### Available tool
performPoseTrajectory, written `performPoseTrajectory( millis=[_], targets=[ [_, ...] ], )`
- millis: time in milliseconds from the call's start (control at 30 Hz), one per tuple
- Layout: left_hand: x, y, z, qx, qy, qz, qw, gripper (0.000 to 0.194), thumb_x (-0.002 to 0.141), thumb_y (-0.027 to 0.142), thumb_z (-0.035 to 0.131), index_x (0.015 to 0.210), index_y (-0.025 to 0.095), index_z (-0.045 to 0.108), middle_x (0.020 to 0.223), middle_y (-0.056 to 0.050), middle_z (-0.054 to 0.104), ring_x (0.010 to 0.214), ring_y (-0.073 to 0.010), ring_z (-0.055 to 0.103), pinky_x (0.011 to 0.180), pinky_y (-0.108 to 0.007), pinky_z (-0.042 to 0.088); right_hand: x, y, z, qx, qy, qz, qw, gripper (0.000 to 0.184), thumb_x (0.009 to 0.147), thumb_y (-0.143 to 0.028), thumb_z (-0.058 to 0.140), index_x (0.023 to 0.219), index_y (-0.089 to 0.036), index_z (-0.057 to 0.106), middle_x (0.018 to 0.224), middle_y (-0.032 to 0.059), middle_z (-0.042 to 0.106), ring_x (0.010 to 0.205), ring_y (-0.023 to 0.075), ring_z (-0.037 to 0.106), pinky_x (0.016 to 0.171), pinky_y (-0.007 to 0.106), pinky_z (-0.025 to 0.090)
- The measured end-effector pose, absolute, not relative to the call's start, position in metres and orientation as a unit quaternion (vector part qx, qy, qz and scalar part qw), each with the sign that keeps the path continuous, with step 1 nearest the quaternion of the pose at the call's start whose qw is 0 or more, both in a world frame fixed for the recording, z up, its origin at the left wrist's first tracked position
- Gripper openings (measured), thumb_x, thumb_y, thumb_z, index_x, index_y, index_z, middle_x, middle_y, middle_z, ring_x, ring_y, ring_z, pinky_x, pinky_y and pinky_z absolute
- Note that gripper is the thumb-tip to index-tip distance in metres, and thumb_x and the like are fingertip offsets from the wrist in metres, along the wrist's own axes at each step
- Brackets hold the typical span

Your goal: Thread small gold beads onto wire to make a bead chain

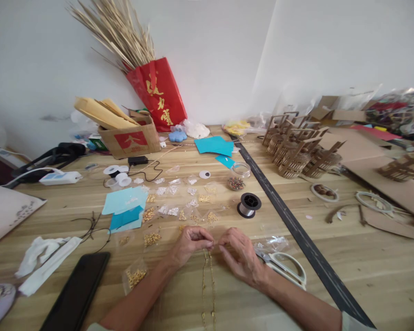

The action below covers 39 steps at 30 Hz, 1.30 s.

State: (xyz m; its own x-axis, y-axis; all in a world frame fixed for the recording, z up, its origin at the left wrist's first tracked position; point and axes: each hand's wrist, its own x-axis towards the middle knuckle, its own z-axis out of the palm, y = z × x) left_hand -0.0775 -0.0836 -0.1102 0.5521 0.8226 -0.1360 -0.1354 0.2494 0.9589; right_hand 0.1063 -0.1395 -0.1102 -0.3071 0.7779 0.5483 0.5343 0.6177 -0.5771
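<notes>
My left hand (192,244) pinches a thin gold chain (212,280) between thumb and fingertips. Two strands of it, dotted with small beads or links, hang down toward the table's near edge. Close on the right, my right hand (239,255) has its thumb and forefinger drawn together at the chain's top; whatever lies between them is too small to make out. White-handled scissors (290,269) lie beside my right wrist, which partly covers them. Beyond my hands are small clear bags of gold findings (212,217) and silver findings (172,211).
A spool of clear line (249,205) and a dish of beads (236,183) stand ahead. Blue sheets (126,218) and a black phone (77,289) lie on the left. Bamboo baskets (293,158) and cardboard (372,179) occupy the right, past a black strip (283,209).
</notes>
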Motion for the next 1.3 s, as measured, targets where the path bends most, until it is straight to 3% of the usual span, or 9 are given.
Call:
performPoseTrajectory(
  millis=[1300],
  targets=[
    [-0.0796, -0.0813, -0.1135, 0.503, 0.320, 0.350, 0.723, 0.020, 0.061, 0.028, 0.081, 0.068, 0.013, 0.072, 0.059, 0.000, 0.067, 0.056, -0.0097, 0.058, 0.059, -0.021, 0.046, 0.1062, -0.1386, -0.1093, -0.398, -0.797, 0.137, 0.433, 0.009, 0.089, -0.013, 0.047, 0.089, -0.020, 0.053, 0.077, 0.0033, 0.058, 0.070, 0.0167, 0.052, 0.064, 0.030, 0.040]
  ],
)
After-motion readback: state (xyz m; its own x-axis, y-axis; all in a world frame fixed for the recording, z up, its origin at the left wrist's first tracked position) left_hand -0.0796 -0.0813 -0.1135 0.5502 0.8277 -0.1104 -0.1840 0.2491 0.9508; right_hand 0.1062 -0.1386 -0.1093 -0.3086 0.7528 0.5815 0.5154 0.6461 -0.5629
